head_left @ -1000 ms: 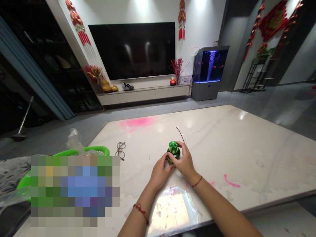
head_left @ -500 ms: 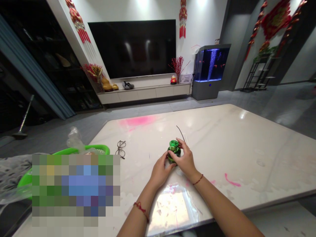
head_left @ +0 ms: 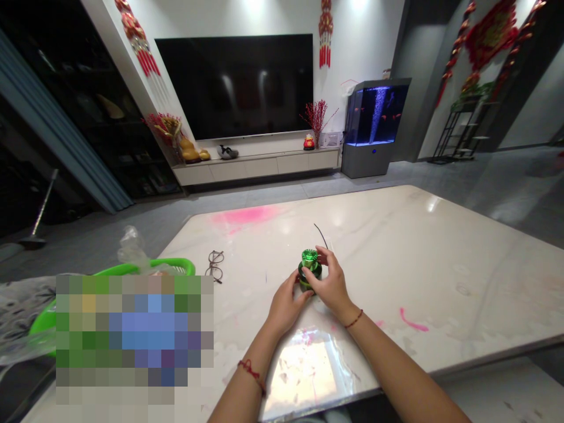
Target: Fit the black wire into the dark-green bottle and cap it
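Note:
A small dark green bottle (head_left: 304,284) with a shiny green, ridged cap (head_left: 309,257) stands on the pale stone-look table (head_left: 396,252). My left hand (head_left: 284,302) is closed around its lower part, thumb at the near side and fingers at the left. My right hand (head_left: 331,283) curls round the right side and upper part, with its thumb across the front just below the cap. Its fingertips are beside the cap, partly hidden. Just beyond my right fingers lies a thin black strip (head_left: 321,234).
Eyeglasses (head_left: 215,267) lie left of my hands. A green basket (head_left: 176,262) with plastic bags stands at the table's left, partly pixelated. Pink stains (head_left: 244,216) mark the tabletop. Beyond are a television (head_left: 238,88), a low cabinet (head_left: 264,166) and a fish tank (head_left: 374,117).
The shiny cap looks slightly turned or tilted between my fingers, and my right fingers have shifted a little. My left hand keeps its hold, and the bottle stays in place.

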### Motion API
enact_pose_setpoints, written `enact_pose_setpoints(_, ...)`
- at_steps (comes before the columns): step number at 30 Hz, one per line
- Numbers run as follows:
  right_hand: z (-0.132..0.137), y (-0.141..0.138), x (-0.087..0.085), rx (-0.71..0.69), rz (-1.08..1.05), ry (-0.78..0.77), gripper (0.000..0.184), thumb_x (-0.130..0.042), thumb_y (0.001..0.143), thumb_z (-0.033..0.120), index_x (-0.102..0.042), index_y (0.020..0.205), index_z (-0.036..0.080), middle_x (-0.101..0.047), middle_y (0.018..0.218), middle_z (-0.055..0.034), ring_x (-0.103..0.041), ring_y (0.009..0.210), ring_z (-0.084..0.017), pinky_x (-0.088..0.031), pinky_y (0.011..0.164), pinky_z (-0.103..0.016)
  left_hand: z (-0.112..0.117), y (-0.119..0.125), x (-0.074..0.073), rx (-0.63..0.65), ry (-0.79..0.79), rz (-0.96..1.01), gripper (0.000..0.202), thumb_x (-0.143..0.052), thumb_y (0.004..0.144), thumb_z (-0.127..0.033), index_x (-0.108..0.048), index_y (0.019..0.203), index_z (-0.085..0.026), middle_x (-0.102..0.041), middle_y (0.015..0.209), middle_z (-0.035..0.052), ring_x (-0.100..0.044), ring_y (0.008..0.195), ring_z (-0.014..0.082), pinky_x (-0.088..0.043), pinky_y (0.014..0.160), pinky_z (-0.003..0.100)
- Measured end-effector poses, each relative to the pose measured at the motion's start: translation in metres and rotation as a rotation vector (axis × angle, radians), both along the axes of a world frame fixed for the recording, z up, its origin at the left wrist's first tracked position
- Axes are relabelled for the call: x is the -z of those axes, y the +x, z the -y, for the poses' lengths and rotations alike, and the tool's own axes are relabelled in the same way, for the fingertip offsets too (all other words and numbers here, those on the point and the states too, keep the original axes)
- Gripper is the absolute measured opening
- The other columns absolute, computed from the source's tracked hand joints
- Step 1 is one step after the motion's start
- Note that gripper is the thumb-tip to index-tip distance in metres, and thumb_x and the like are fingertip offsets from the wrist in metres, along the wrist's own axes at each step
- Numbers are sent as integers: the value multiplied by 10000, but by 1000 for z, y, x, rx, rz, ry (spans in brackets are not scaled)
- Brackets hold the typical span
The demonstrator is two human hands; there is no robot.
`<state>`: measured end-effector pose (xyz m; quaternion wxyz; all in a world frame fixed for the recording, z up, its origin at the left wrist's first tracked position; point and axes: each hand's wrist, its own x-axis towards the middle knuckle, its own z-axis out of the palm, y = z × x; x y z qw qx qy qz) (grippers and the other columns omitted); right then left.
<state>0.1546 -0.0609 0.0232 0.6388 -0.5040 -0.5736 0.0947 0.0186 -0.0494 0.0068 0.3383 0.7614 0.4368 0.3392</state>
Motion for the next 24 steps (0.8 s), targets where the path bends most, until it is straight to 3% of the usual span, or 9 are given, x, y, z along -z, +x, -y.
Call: enact_pose_setpoints(24, 1, 9, -2, -101, 68, -6, 435, -561, 735, 198, -475, 1162, 190, -589, 1075, -87, -561, 995, -210, -460, 898, -391, 0, 0, 1, -2, -3, -1, 574, -608, 758, -294, -400, 1291, -246, -562, 1236, 64, -540, 1096, 215, -411, 926, 354)
